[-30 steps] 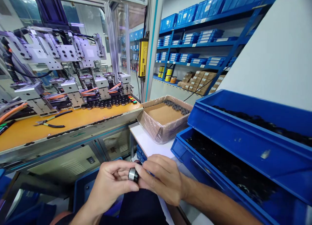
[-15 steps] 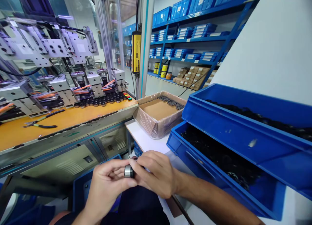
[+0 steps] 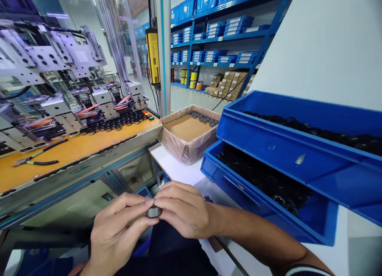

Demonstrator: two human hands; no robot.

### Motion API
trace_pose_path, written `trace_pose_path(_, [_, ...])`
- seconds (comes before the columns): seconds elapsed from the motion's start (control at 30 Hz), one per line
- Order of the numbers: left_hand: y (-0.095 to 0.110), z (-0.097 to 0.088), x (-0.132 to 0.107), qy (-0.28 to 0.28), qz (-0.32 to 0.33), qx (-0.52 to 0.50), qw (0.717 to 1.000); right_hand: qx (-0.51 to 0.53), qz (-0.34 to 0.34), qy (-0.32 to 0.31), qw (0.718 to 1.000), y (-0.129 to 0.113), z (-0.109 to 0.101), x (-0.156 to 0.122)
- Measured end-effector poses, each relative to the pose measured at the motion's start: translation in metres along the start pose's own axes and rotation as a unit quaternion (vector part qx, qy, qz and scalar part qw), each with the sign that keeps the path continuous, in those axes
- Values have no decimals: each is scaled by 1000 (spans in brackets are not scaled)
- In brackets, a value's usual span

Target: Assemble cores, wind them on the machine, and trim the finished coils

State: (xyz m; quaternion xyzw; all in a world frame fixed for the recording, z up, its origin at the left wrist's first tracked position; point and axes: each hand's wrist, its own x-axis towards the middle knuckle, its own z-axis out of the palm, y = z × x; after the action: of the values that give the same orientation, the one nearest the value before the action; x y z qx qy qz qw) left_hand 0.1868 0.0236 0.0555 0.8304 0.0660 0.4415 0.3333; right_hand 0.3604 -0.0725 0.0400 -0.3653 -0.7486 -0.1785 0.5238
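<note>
Both my hands meet low in the middle of the view, pinching one small round part (image 3: 153, 211) with a silver band and a dark face. My left hand (image 3: 117, 230) grips it from the left with thumb and fingertips. My right hand (image 3: 183, 208) closes over it from the right, covering most of it. The hands hover in front of the white table (image 3: 176, 170), just left of the lower blue bin (image 3: 215, 172) filled with small black parts.
A second blue bin (image 3: 268, 136) of black parts is stacked above the lower one. A plastic-lined cardboard box (image 3: 185, 148) holds a row of dark parts. The orange bench (image 3: 80, 148) at left carries pliers (image 3: 36, 156) and an assembly machine (image 3: 68, 92). Blue shelving (image 3: 221, 41) stands behind.
The view has swung right, so bench, box and bins slid left in frame. My hands stayed together on the part, and my right fingers now cover more of it.
</note>
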Motion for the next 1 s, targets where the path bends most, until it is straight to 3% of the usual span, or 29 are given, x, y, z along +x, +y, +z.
trace_pose_path(0.07, [-4, 7, -8, 31, -24, -19, 999, 5, 22, 1, 1000, 1, 0, 0])
trace_pose_path(0.17, [-15, 20, -17, 56, -123, -120, 984, -8, 52, 10, 999, 2, 2, 0])
trace_pose_path(0.33, [-23, 37, -15, 87, -264, -365, 888, -13, 58, 25, 998, 2, 7, -2])
trace_pose_path(0.43, [-20, 41, -12, 71, -324, -460, 824, 9, 84, 35, 996, 1, 9, -2])
trace_pose_path(0.5, [-19, 40, -13, 66, -339, -485, 804, 21, 89, 35, 995, 2, 9, -2])
trace_pose_path(0.57, [-20, 37, -15, 72, -325, -445, 831, 27, 80, 26, 996, 2, 8, -1])
trace_pose_path(0.67, [-24, 26, -15, 66, -228, -300, 924, 21, 68, 13, 997, 2, 7, 0])
trace_pose_path(0.73, [-25, 19, -12, 45, -151, -209, 965, 15, 65, 6, 998, 2, 8, 0])
trace_pose_path(0.87, [-22, 15, -8, 30, -86, -139, 986, 25, 79, 1, 997, -1, 10, 0])
trace_pose_path(1.0, [-24, 17, -4, 21, -98, -68, 993, -43, 155, -67, 985, -11, -1, -3])
